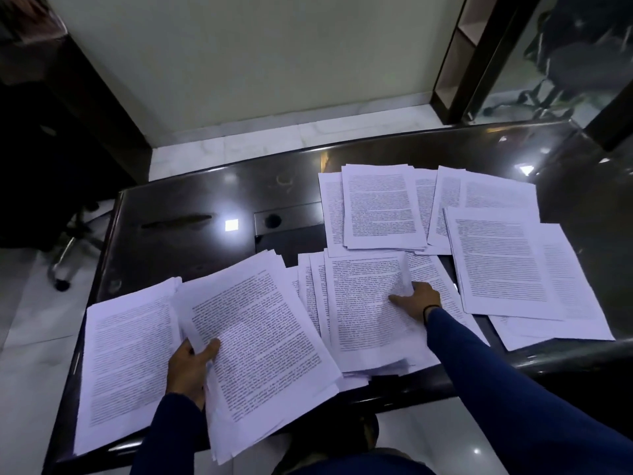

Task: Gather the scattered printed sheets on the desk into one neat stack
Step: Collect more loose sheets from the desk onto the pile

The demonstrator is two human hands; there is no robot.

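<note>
Printed sheets lie in several loose piles on a dark glossy desk (191,214). My left hand (190,366) grips a thick tilted stack of sheets (260,337) at its left edge, thumb on top. A flat pile (126,358) lies to its left. My right hand (416,301) pinches the right edge of the top sheet of the middle pile (366,310), which buckles slightly under the thumb. More sheets lie at the back (380,207) and at the right (496,265).
A rectangular cable hatch with a round hole (274,221) is set in the desk's middle. An office chair base (65,255) stands on the floor to the left. A glass partition (561,63) rises behind the desk's right end.
</note>
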